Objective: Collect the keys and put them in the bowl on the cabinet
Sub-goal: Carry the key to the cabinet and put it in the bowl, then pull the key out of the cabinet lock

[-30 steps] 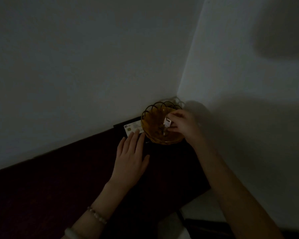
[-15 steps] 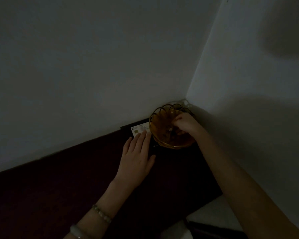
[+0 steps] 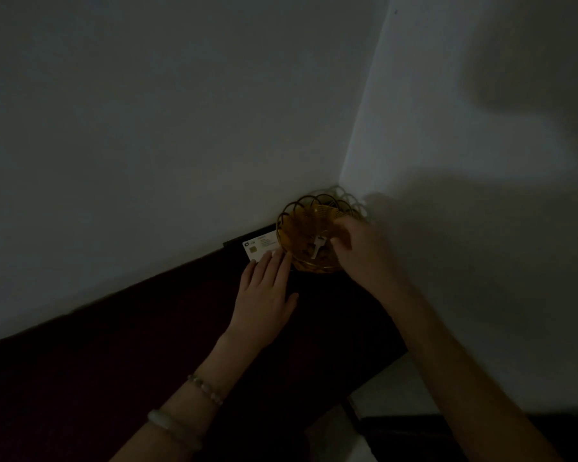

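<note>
On the dark cabinet (image 3: 147, 378) in the wall corner, our key (image 3: 317, 246) lay inside the amber bowl (image 3: 294, 225), just beside our empty, loosened right hand (image 3: 361, 258); our left hand (image 3: 264, 301) rested flat.

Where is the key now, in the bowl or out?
In: the key lies on the bowl floor, clear of the right hand.

A single head-worn wide-angle view looks forward and steeply down from above into a dim room corner, close over the dark reddish-brown cabinet top (image 3: 121, 371). Pale grey walls (image 3: 147, 111) fill the upper frame; both forearms enter from the bottom edge.
</note>
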A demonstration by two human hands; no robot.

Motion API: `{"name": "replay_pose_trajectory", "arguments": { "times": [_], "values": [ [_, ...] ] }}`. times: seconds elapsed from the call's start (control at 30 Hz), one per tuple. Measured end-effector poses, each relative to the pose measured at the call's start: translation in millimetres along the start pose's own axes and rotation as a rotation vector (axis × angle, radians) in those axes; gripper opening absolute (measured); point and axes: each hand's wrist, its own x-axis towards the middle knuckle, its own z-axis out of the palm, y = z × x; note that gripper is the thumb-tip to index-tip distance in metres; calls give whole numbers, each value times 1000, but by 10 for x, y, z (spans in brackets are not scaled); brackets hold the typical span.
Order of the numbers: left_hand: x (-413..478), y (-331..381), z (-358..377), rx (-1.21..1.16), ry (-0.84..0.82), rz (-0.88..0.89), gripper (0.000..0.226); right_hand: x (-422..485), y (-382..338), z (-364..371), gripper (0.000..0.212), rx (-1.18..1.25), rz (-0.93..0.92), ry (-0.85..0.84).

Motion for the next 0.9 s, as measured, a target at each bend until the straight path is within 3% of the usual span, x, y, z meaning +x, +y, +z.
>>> {"name": "replay_pose_trajectory", "arguments": {
  "times": [0.2,0.4,0.6,0.9],
  "values": [
    [-131,-10,-182,-13,40,25,66,-766,-281,-32,47,-131,-112,117],
    [-561,-93,-470,-54,125,-9,61,-1260,-520,95,52,-155,-221,76],
    [-1256,-182,-726,-44,235,-146,63,-1589,-801,279,56,-153,-376,-11],
    [-2540,28,-851,74,334,-518,63,-2166,-1123,547,63,-140,-687,-192]
  ]
}}
